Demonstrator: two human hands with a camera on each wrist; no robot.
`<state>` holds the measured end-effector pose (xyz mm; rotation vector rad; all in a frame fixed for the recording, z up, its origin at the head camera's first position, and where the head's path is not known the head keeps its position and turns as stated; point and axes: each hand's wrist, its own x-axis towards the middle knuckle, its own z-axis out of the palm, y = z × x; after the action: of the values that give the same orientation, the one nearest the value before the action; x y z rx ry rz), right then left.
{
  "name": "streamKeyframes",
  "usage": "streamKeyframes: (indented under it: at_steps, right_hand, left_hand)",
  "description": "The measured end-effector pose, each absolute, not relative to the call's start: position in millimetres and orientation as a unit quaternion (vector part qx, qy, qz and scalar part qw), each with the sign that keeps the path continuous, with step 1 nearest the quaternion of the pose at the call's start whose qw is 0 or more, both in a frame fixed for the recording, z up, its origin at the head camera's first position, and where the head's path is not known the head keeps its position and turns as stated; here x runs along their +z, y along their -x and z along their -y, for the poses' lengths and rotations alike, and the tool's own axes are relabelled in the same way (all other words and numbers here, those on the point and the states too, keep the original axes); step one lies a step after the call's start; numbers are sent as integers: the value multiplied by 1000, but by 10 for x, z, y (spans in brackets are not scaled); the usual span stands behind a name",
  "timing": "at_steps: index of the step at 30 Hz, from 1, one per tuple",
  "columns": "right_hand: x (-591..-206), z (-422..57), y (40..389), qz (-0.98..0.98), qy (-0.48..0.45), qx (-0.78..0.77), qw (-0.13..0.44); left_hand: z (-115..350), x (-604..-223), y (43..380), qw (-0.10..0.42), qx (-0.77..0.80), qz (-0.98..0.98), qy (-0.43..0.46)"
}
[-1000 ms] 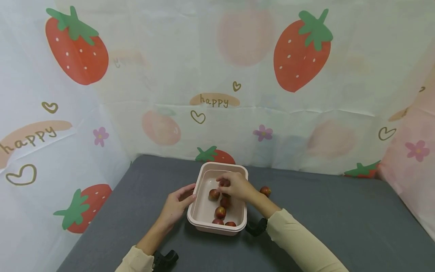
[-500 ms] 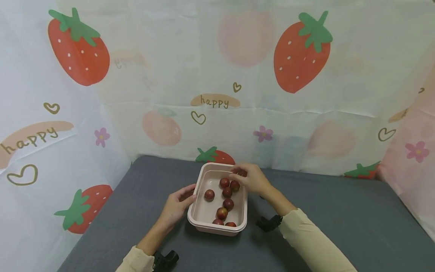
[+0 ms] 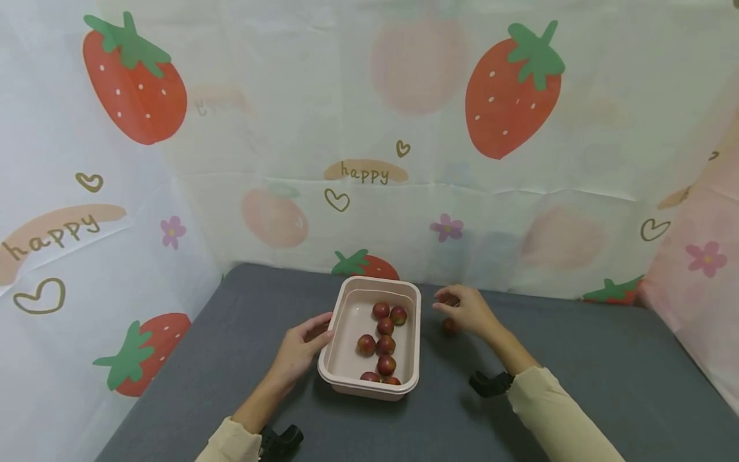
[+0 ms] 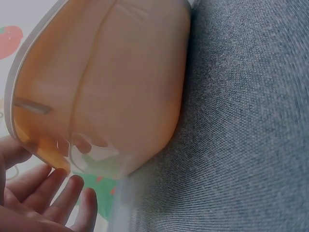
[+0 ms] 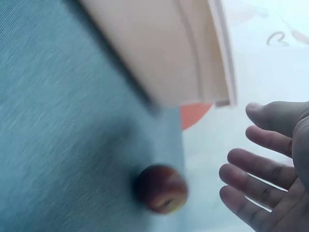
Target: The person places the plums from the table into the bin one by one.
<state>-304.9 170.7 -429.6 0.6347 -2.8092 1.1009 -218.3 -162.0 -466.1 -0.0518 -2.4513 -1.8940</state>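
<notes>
A pale pink plastic box [image 3: 326,372] on the table holds several small dark-red plums [image 3: 385,346], most of them toward its right side. My left hand [image 3: 297,351] rests at the box's left side; the left wrist view shows its thumb and loosely bent fingers [image 4: 72,186] right at the rim. Right of the box, my right hand [image 3: 470,313] hovers with fingers apart and nothing between them. Below it a single plum [image 5: 161,188] lies on the table, partly covered by the hand in the head view.
Grey cloth covers the table [image 3: 577,372]. A white curtain [image 3: 369,218] with printed strawberries stands behind the table and along both sides. Black wrist mounts [image 3: 491,384] sit below each forearm.
My right hand has let go of a plum in the box and moved out over the rim to the right. Plums inside have rolled slightly. The left hand has stayed put.
</notes>
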Motion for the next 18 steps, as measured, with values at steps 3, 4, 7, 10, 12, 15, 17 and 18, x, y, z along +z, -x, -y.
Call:
streamKeyframes:
  at_steps: [3, 4, 7, 10, 12, 15, 17, 18]
  right_hand:
    - [-4377, -1784, 3060, 919, -201, 339, 10]
    - [-4406, -1808, 3062, 922, -201, 332, 5]
    - [-4475, -1868, 3054, 925, -203, 320, -6]
    - [-4530, -1918, 3041, 928, -202, 314, -10]
    - [-4565, -1941, 3041, 929, -197, 313, -12]
    - [-4612, -1961, 3044, 930, -193, 312, -11]
    - [-4645, -1964, 3040, 932, -187, 311, -11]
    - [-4659, -1965, 3035, 932, -183, 312, -11]
  left_hand:
    - [1622, -4658, 2176, 21, -612, 791, 16]
    - [1622, -4658, 2179, 20, -612, 790, 15]
    - [1624, -4665, 2181, 18, -612, 790, 14]
    - [1621, -4669, 2180, 18, -611, 791, 14]
    - [1619, -4669, 2178, 18, -610, 792, 14]
    - [1617, -4655, 2168, 19, -611, 791, 15]
    - [1620, -4655, 2165, 19, -613, 790, 15]
    - [1620, -4656, 2167, 19, -615, 788, 14]
